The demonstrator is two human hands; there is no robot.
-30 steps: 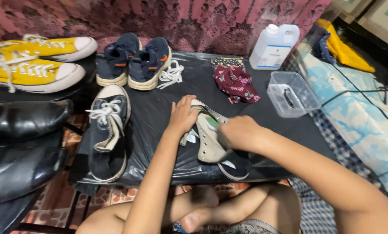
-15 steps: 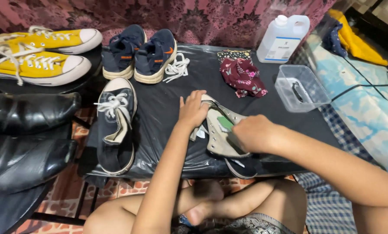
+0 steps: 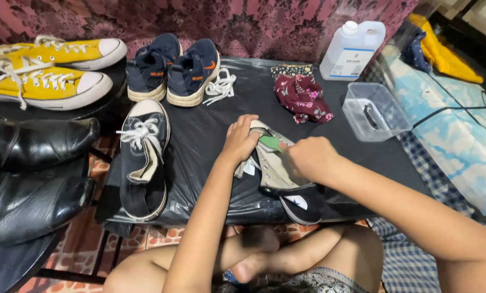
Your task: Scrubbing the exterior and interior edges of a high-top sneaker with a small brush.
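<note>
A dark canvas sneaker (image 3: 286,187) with a pale inner lining lies on its side on the black plastic sheet (image 3: 210,138) in front of me. My left hand (image 3: 240,141) presses down on its upper part. My right hand (image 3: 308,158) is closed around a small green item (image 3: 270,142) held against the lining near the eyelets; what the item is I cannot tell. The matching dark sneaker (image 3: 143,157) with white laces sits upright to the left.
A navy pair of shoes (image 3: 172,70) and loose white laces (image 3: 219,87) lie at the back, yellow sneakers (image 3: 48,70) and black leather shoes (image 3: 31,168) at left. A maroon cloth (image 3: 302,96), a white jug (image 3: 352,50) and a clear plastic tub (image 3: 376,111) stand at right.
My head has drawn closer and shifted the view a little. Both hands stay on the sneaker, the right hand moving slightly along the lining.
</note>
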